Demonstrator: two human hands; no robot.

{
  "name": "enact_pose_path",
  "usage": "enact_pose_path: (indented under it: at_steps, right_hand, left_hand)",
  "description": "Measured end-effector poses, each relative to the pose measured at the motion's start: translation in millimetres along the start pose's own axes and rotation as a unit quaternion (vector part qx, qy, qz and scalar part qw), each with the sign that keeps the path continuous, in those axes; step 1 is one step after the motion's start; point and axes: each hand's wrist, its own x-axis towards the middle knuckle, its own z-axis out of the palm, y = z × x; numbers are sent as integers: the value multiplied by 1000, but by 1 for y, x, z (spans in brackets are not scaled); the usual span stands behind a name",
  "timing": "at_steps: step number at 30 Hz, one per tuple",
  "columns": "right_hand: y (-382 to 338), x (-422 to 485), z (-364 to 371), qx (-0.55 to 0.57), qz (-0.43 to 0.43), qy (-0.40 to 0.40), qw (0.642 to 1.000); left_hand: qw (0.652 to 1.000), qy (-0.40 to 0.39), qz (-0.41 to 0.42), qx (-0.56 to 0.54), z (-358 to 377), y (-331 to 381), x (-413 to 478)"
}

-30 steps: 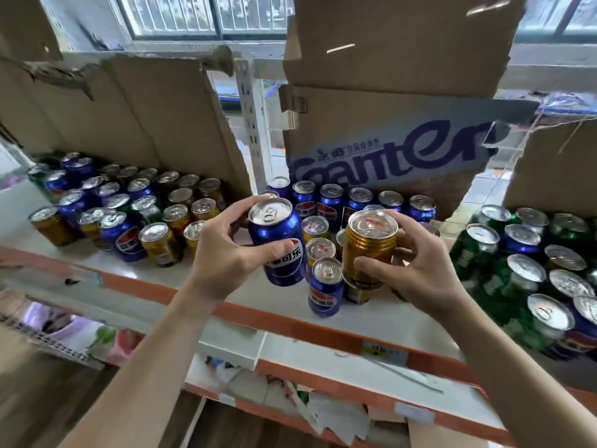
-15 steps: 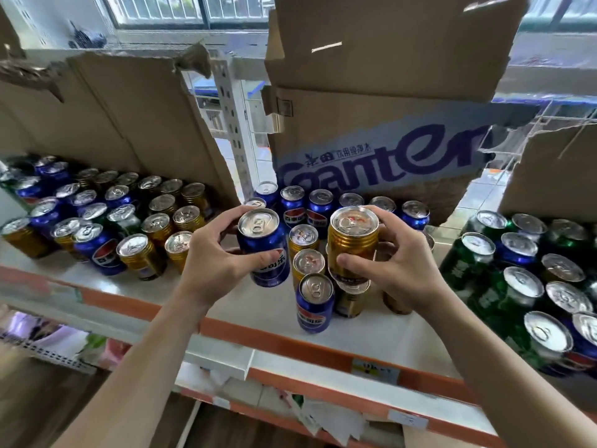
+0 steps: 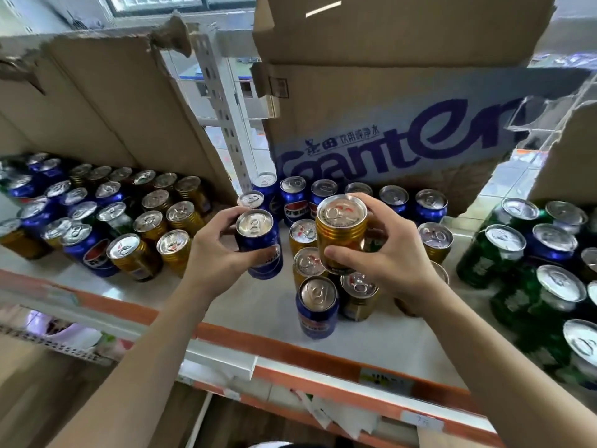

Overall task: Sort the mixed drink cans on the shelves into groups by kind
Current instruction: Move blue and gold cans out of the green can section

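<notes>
Over the middle of the white shelf (image 3: 258,312) the left hand (image 3: 213,263) curls round a glossy blue can (image 3: 258,247), best set down upright with the blue row (image 3: 292,202) at the back edge. Just right, the right hand (image 3: 387,263) grips a ribbed gold can (image 3: 340,234) above the central cluster (image 3: 307,263) of gold cans, where it likely belongs, apart from the dark green cans (image 3: 497,253) at the right end

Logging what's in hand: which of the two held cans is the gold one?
The gold can gripped by the right hand, ribbed below its lid; the left hand holds a blue can.
</notes>
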Motion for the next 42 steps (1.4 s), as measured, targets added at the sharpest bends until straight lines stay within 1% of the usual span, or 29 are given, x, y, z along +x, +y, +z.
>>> enact_pose_path:
  at_steps: [4, 10, 13, 17, 21, 23, 25, 30, 34, 37, 42]
  right_hand:
    - [3, 6, -1, -16, 12, 8, 1000]
    - [3, 16, 11, -38, 6, 25, 999]
    - [1, 19, 22, -48, 18, 36, 998]
    - [-2, 21, 36, -54, 31, 50, 997]
    - [-10, 24, 56, -48, 41, 58, 996]
    - [-15, 28, 66, -48, 49, 60, 996]
    - [-21, 34, 77, -54, 51, 58, 996]
    - [-38, 49, 113, -58, 53, 56, 995]
    - [-53, 59, 158, -62, 44, 52, 996]
    - [-59, 63, 192, -48, 44, 38, 997]
    - [-67, 62, 253, -37, 48, 15, 998]
  left_hand:
    - [1000, -22, -6, -4, 11, -15, 10]
    - [996, -84, 12, 14, 23, -45, 15]
    - [995, -97, 8, -12, 29, -57, 14]
    - [993, -110, 25, -31, 36, -64, 15]
    - [987, -152, 46, -7, 27, -76, 14]
    - [986, -159, 41, 3, 12, -81, 16]
    - [988, -150, 46, 9, -12, -84, 20]
    - [987, -115, 101, 49, -85, -80, 30]
    - [984, -86, 135, 77, -142, -91, 38]
    - [982, -69, 140, 107, -178, -109, 39]
    - [983, -50, 131, 119, -226, -139, 25]
